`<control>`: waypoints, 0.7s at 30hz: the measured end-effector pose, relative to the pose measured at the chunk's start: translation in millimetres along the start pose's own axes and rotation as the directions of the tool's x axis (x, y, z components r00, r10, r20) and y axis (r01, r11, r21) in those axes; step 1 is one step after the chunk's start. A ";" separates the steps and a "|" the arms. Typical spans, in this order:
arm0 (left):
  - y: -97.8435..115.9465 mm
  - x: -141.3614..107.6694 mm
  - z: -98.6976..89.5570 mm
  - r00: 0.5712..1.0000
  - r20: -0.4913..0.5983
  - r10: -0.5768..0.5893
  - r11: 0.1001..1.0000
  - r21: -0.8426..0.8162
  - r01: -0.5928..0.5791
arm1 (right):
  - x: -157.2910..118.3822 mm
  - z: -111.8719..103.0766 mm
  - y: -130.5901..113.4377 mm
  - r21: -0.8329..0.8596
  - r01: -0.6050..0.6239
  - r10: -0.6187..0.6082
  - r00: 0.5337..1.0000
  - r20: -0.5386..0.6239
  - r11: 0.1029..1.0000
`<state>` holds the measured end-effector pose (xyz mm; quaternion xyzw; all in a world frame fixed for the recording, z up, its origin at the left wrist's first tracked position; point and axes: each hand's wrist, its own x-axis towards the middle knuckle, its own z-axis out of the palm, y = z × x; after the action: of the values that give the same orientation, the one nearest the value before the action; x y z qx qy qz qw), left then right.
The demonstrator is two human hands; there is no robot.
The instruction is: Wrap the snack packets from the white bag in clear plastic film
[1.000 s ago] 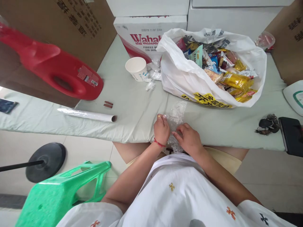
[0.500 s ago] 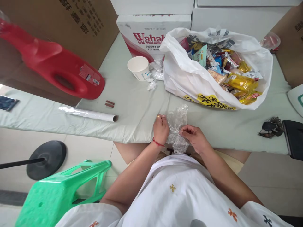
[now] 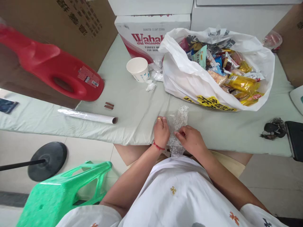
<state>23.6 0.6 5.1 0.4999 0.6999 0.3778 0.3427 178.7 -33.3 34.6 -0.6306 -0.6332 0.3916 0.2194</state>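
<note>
A crumpled sheet of clear plastic film (image 3: 181,116) stretches between my hands at the table's front edge, its lower end hanging toward my lap. My left hand (image 3: 161,133) is closed on the film's left side, thumb on top. On the other side, my right hand (image 3: 191,139) pinches the film near its middle, thumb and forefinger together. Wads of the same clear film (image 3: 156,71) lie behind, beside a white paper cup (image 3: 138,70). To the left is a roll of plastic film (image 3: 88,116) on the table.
A white bag (image 3: 182,85) full of wrapped snacks stands behind my right hand. Left are a red jug (image 3: 59,67) and two small brown strips (image 3: 109,105). Keys (image 3: 272,128) lie far right. A green stool (image 3: 56,192) stands on the floor.
My right hand has shifted slightly left, nearer my left hand, and the film between them is bunched narrower. My left hand keeps its grip.
</note>
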 end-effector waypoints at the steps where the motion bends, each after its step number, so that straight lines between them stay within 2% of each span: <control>1: 1.0 -0.7 -0.4 1.000 0.000 0.004 1.000 0.003 -0.004 | 2.9 2.9 -1.0 -0.029 -0.006 0.006 1.000 0.017 1.000; 4: 1.8 -0.7 -1.4 1.000 0.012 0.012 1.000 -0.003 -0.012 | 9.1 8.0 1.9 0.007 -0.028 0.027 0.996 0.083 1.000; 8: -1.8 2.1 -1.5 1.000 0.007 0.019 1.000 -0.020 -0.018 | 8.0 3.5 12.5 0.317 -0.152 0.098 0.979 0.180 0.936; 11: -5.3 3.6 -0.6 1.000 0.005 0.004 0.998 -0.065 -0.003 | 4.2 -2.6 15.6 0.396 -0.204 0.137 0.972 0.190 0.896; 13: -6.7 3.5 -0.1 1.000 0.004 0.000 0.996 -0.085 0.000 | 2.8 -4.0 12.3 0.307 -0.168 0.123 0.979 0.161 0.937; 15: -6.9 2.8 0.1 1.000 0.009 0.004 0.996 -0.088 -0.003 | 3.5 -2.0 5.1 0.116 -0.097 0.082 0.988 0.130 0.988; 18: -5.7 0.9 -0.2 1.000 0.015 0.007 0.998 -0.062 -0.006 | 7.9 4.7 -6.5 -0.153 -0.035 0.053 0.991 0.121 0.988; 21: -5.3 -0.1 -0.6 1.000 0.017 0.006 0.999 -0.040 -0.006 | 12.5 9.9 -8.6 -0.176 -0.017 0.041 0.990 0.134 0.984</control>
<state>20.8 -0.6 0.8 0.4982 0.6877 0.3886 0.3575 164.3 -22.4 32.6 -0.6281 -0.6695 0.3801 0.1135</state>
